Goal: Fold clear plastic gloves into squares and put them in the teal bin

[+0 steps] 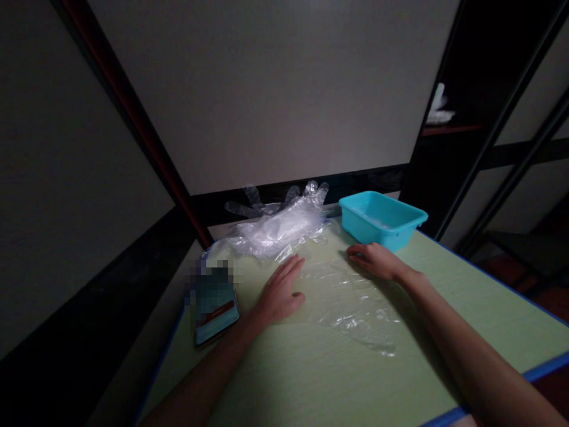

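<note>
Two bare hands are noted above a pale green surface (302,379), which is trimmed along its edges in blue. Between them, a thin, clear plastic glove (355,320) is found spread flat and wrinkled, its outline hard to trace against the green. Its nearest part is extended towards the lower right, where glints are seen along the creases.

The left hand (282,293) is placed at the left side of the glove. Its grip is released: the fingers are held straight and close together, pointed away from the wearer, and the thumb is spread apart; nothing is grasped. The right hand (373,259) is positioned at the far right part of the glove, just in front of the basin, with its fingers bent. Whether plastic is pinched in its grip cannot be told, as the fingertips are partly hidden.

At the back, a heap of clear plastic gloves (280,228) is observed in a loose, crumpled state, with several finger shapes stood up against the dark band of the wall panel (288,101). To its right, a turquoise basin (362,228) is set upright; a pale patch is seen inside, too dim to be identified. To the left of the left hand, a flat, dark-edged object (217,320) is laid, its upper part obscured by pixelation.
</note>
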The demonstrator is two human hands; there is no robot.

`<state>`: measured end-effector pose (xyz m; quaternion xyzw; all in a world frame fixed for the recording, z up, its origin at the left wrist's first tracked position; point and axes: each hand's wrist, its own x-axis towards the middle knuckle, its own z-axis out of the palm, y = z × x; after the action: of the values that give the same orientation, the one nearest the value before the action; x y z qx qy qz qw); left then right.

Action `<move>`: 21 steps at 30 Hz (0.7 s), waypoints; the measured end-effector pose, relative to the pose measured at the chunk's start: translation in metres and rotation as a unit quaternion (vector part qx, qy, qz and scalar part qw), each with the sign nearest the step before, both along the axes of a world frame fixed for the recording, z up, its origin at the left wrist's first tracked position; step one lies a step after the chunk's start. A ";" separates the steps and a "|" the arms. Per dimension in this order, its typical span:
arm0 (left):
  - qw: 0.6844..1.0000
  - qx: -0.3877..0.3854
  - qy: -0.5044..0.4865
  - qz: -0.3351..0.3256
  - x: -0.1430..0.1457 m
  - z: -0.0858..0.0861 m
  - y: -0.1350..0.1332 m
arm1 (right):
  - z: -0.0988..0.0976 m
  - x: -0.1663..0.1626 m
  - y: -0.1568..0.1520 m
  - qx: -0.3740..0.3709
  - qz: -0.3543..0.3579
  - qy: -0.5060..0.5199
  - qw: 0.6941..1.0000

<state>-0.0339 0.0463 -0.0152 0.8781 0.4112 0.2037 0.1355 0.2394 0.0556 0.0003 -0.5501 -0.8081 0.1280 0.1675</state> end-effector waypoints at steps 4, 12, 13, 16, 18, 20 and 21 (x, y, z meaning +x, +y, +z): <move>0.996 -0.002 -0.088 -0.029 0.001 0.001 0.000 | 0.013 -0.014 -0.010 0.041 0.048 0.028 0.998; 0.937 -0.200 -0.284 -0.040 0.003 0.006 0.005 | 0.051 -0.027 -0.104 -0.033 0.213 -0.017 0.976; 0.932 -0.208 -0.294 -0.041 0.003 0.006 0.006 | 0.052 -0.024 -0.114 -0.049 0.212 -0.042 0.975; 0.927 -0.218 -0.303 -0.042 0.006 0.007 0.003 | 0.048 -0.019 -0.134 -0.049 0.205 -0.099 0.972; 0.924 -0.228 -0.303 -0.050 0.011 0.010 -0.003 | 0.042 -0.019 -0.138 -0.026 0.204 -0.119 0.971; 0.917 -0.252 -0.302 -0.070 0.017 0.014 -0.012 | 0.037 -0.022 -0.139 -0.006 0.203 -0.122 0.972; 0.912 -0.268 -0.301 -0.083 0.020 0.015 -0.017 | 0.035 -0.023 -0.139 -0.001 0.202 -0.119 0.972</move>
<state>-0.0135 0.0289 -0.0001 0.7372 0.3154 0.3282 0.4993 0.2165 -0.0838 0.0354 -0.3868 -0.9165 0.0935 0.0403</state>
